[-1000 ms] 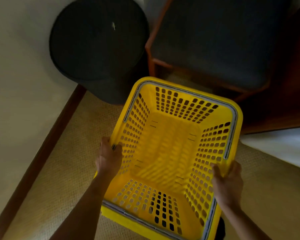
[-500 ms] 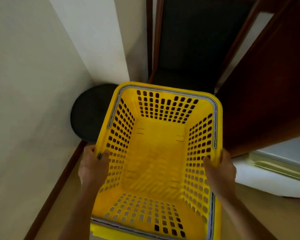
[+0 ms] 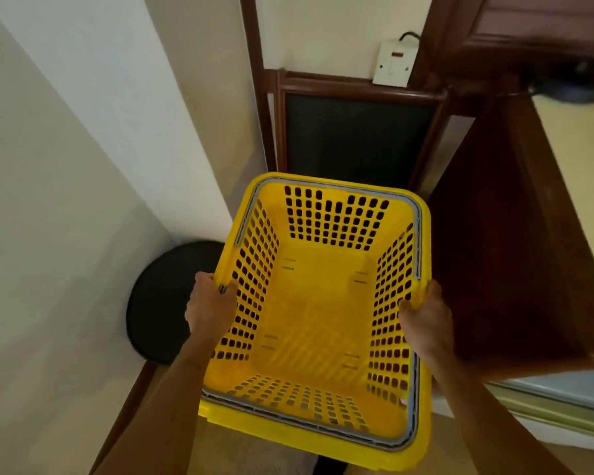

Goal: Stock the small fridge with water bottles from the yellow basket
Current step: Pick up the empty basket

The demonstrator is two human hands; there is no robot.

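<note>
Between my two hands, head view: yellow basket, side rims grasped by curled fingers of left hand and right hand. No water bottles visible inside, so I judge the stocking done.

Left of basket: round black bin.

Right of basket: dark wooden cabinet crowding close, and a white appliance edge, possibly the fridge.

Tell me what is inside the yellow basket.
Nothing: the yellow basket shows only its bare slotted floor and walls, no water bottles. The left hand and right hand grip its side rims, covering small patches of wall.
</note>
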